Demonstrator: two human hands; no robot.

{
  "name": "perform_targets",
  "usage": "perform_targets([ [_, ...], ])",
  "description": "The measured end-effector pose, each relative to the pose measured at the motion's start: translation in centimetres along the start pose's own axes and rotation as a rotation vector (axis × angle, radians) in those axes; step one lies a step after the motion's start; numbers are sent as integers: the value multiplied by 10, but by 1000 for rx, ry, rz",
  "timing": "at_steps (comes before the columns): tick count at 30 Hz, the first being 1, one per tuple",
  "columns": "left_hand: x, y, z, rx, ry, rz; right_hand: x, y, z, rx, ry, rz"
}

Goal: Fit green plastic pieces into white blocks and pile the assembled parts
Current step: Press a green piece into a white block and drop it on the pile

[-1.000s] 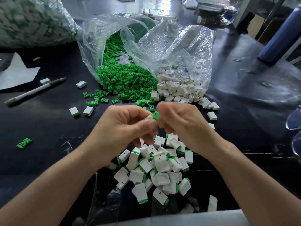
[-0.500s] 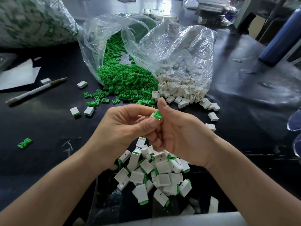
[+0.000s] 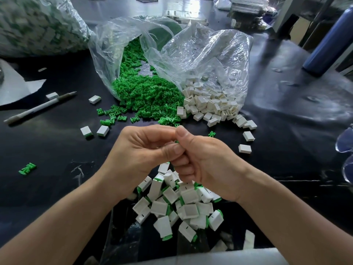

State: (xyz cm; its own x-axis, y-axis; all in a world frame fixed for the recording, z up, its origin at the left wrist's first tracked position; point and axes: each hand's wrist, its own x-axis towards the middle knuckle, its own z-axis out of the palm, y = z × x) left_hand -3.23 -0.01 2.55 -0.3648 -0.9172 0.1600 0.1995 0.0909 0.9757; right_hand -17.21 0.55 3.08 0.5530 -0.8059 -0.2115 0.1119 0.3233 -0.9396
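Where the left hand [image 3: 141, 150] and right hand [image 3: 206, 159] meet, pressed together with fingers curled, we see them pinch a green piece [image 3: 176, 141] between the thumbs. Only a sliver of it shows, and we cannot tell whether a block is with it. Just below them the pile [image 3: 181, 205] of assembled parts lies on the black table [image 3: 286, 121]. Beyond, green pieces [image 3: 147, 94] spill from a clear bag [image 3: 107, 54], beside white blocks [image 3: 210, 104] spilling from a second bag [image 3: 210, 54]. A pen [image 3: 40, 108] lies far left.
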Motion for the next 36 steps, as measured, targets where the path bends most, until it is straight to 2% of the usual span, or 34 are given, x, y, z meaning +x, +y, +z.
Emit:
perform_targets([
  [7,0,0,1,-8,16,-21,-1,4,1,-20,91,39],
  [10,-1,0,1,-14,41,-42,0,6,4,-5,125,3],
  [13,-1,2,1,-34,31,-48,2,3,4,43,66,-43],
  [16,-1,4,1,-52,57,-66,1,-2,-1,111,-37,18],
  [27,0,4,-2,-55,81,-120,0,-4,-9,109,-16,22],
  [32,0,2,-2,-58,75,-113,0,-2,-9,17,1,2],
  [36,0,5,-1,-49,49,-117,0,-1,-7,-197,30,-33],
])
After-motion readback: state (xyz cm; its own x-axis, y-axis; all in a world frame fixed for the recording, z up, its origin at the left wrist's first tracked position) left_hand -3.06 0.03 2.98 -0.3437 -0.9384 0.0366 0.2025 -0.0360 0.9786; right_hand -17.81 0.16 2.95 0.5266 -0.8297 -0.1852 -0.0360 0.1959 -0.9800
